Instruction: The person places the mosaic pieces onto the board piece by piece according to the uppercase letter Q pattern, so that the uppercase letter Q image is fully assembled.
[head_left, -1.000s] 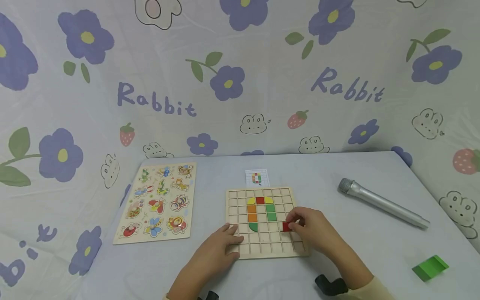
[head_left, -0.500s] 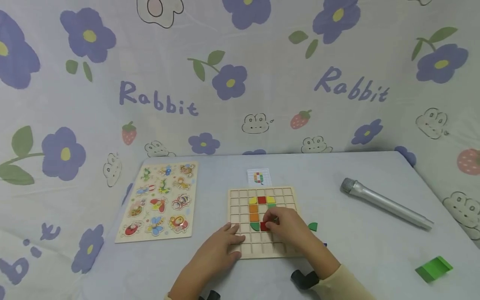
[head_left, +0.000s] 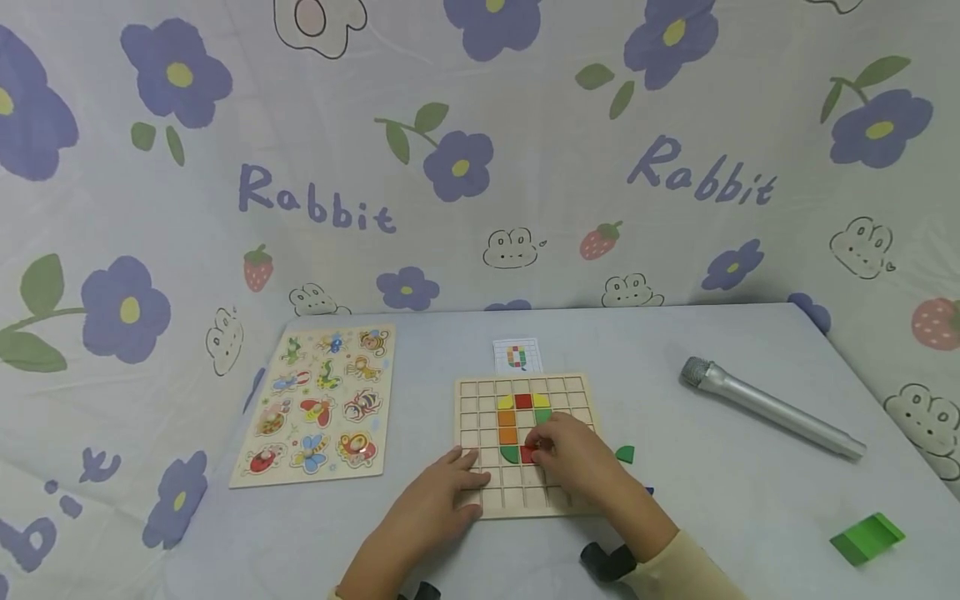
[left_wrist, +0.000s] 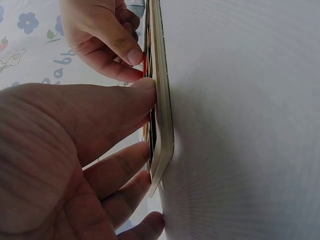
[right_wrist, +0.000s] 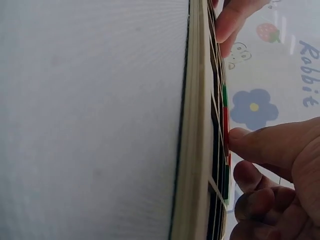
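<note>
A wooden grid board point(head_left: 491, 501) lies in the middle of the table in the head view. Over its lower middle my right hand point(head_left: 573, 457) pinches a red square tile point(head_left: 527, 454) at a cell beside a green quarter-round tile point(head_left: 509, 454). In the right wrist view the thumb meets the red tile point(right_wrist: 225, 127), which sits low in the grid. My left hand point(head_left: 441, 490) rests on the board's lower left edge, fingers spread and relaxed. Orange squares point(head_left: 507, 426), yellow corner tiles point(head_left: 506, 402), a red square point(head_left: 522, 402) and a green square point(head_left: 543, 415) are set above.
A small pattern card point(head_left: 517, 356) lies behind the board. An insect puzzle board point(head_left: 315, 408) is at left. To the right are a silver microphone point(head_left: 772, 408), a green box-like piece point(head_left: 867, 539) and, by the board's edge, a loose green quarter-round tile point(head_left: 626, 454).
My right hand has carried the red square tile leftward from the board's right side to the cell by the green quarter-round tile, then stayed there. My left hand has kept its place.
</note>
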